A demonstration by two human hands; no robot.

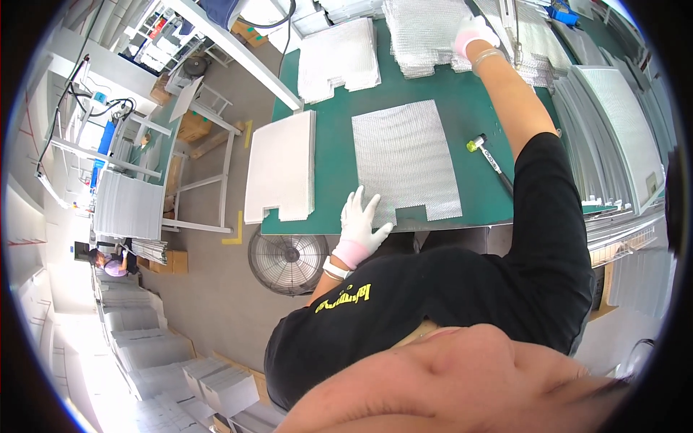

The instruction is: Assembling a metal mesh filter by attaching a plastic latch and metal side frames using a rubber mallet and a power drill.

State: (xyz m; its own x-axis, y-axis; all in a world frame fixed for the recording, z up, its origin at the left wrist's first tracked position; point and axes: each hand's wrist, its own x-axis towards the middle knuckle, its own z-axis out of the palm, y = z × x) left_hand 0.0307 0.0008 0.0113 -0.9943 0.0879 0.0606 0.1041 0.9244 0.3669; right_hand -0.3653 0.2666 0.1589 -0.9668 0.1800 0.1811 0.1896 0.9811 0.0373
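A silvery mesh sheet [408, 155] with a notch in its near edge lies flat on the green tabletop [332, 155]. My left hand [359, 229], in a white glove with a pink cuff, is open at the sheet's near left corner, fingers spread. My right arm stretches to the far side of the table. There my right hand [475, 35], gloved the same way, is over the stacked mesh sheets [419, 36]; its fingers are too small and partly hidden to read. A hammer [491, 162] with a yellow-green head lies right of the single sheet.
White notched panels [280, 166] are stacked at the table's left, more sheets [338, 58] behind them. Framed panels [613, 130] stand upright on the right. A metal post [516, 32] rises near my right hand. A floor fan [289, 260] is below the near left edge.
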